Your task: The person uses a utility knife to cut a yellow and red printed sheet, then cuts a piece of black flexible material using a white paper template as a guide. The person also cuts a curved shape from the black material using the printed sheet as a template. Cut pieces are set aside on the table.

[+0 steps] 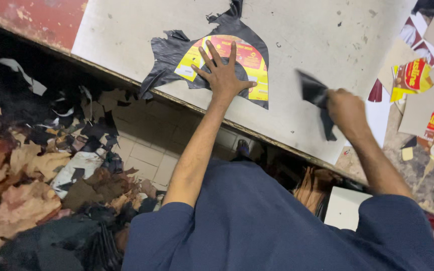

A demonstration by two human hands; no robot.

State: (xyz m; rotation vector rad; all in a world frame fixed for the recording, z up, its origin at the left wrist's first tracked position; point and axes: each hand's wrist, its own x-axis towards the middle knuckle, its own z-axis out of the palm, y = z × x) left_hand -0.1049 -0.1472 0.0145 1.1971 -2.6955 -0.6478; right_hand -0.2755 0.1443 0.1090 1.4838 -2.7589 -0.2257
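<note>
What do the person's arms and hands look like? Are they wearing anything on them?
Both arms are bare from the short dark blue sleeves down. The left hand and right hand wear no gloves, and no rings or watch show.

The right hand [345, 108] and the black scrap [317, 100] it's holding are motion-blurred, so the grip's probably closed but hard to tell.

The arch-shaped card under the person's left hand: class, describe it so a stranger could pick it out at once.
Start at the big pale worktable. Near its front edge lies a ragged black leather piece, and on it the left hand presses flat an arch-shaped card. Unlike the plain beige cards at the right, it is yellow and red.
</note>
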